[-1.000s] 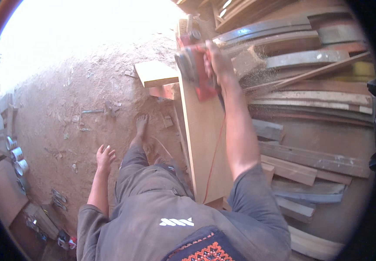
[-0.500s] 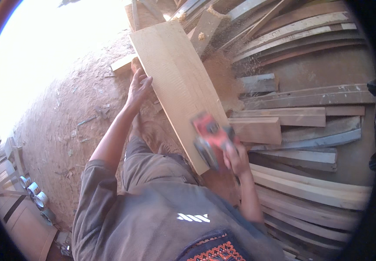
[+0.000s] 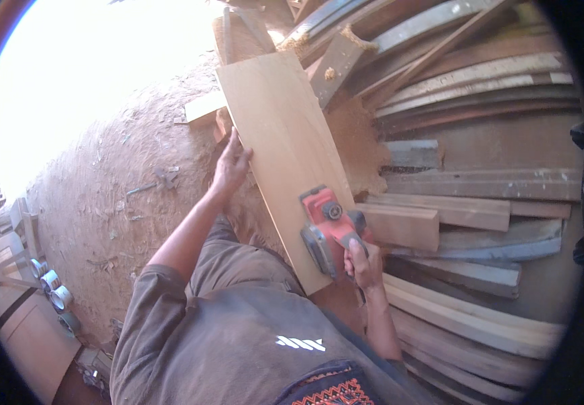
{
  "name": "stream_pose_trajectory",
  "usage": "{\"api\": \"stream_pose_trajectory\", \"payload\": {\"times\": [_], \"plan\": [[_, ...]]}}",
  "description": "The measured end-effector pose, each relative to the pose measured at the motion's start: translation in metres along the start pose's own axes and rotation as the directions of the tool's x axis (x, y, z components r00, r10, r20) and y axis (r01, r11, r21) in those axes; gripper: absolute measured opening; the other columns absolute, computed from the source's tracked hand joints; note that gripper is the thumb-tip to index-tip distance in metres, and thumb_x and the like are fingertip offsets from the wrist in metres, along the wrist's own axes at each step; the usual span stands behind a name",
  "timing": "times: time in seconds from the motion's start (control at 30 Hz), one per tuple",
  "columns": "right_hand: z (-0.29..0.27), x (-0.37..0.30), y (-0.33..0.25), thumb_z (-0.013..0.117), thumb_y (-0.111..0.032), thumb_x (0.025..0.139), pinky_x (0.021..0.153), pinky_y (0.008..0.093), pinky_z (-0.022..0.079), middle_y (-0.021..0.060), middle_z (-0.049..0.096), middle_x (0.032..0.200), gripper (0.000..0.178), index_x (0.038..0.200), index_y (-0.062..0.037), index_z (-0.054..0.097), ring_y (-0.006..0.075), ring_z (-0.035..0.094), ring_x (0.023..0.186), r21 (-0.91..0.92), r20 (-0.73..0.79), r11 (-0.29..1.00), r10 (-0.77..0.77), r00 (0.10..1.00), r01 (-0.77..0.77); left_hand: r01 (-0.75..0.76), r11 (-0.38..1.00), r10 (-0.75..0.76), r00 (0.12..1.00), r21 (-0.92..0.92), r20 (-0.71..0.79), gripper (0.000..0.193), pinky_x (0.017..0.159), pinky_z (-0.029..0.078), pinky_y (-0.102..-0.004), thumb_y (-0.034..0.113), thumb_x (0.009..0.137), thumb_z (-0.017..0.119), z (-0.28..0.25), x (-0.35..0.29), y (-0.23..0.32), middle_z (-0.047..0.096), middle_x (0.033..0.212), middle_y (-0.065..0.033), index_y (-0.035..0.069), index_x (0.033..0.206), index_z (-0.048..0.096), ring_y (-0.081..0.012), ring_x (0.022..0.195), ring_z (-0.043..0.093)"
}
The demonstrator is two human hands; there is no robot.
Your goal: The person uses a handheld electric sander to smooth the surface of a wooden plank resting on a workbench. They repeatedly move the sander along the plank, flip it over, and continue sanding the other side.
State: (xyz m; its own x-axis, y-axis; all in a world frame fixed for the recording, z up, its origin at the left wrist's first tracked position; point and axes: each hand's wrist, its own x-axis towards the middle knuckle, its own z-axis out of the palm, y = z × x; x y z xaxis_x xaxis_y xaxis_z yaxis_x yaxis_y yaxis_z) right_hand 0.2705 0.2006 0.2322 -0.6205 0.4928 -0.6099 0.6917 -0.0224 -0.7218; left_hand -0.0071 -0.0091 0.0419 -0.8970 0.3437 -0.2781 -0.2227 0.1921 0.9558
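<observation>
The electric planer has come nearer along the plank, gripped in my right hand; ahead-left, my left hand seemingly steadies the plank, clasp unclear.

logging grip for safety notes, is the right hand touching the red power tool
Touching: the head view shows the right hand closed around the red power tool at its dark handle.
</observation>
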Motion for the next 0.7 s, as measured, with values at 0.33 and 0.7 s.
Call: {"api": "stream_pose_trajectory", "payload": {"times": [0.33,0.7], "plan": [[0.13,0.227,-0.224,0.056,-0.048,0.102,0.042,0.0271,0.037,-0.0046,0.049,0.059,0.047,0.085,-0.0079,0.071,0.006,0.045,0.046,-0.057,0.178,0.959,-0.263,0.948,0.277,0.083,0.982,-0.093,0.994,0.171,0.054,0.077,0.104,0.051,-0.0466,0.025,0.105,0.059,0.0,-0.014,0.013,0.055,0.147,-0.0231,0.011,0.168,0.017,-0.0334,0.12,0.067],[0.127,0.236,-0.205,0.055,-0.059,0.102,0.039,0.0246,0.035,-0.0039,0.048,0.066,0.057,0.1,-0.0045,0.073,0.0047,0.044,0.046,0.047,0.234,0.965,-0.261,0.936,0.257,0.046,0.985,-0.057,0.997,0.168,0.06,0.082,0.098,0.054,-0.0471,0.026,0.101,0.066,-0.004,-0.005,-0.003,0.059,0.141,-0.0236,0.015,0.168,0.02,-0.0317,0.109,0.072]]}}
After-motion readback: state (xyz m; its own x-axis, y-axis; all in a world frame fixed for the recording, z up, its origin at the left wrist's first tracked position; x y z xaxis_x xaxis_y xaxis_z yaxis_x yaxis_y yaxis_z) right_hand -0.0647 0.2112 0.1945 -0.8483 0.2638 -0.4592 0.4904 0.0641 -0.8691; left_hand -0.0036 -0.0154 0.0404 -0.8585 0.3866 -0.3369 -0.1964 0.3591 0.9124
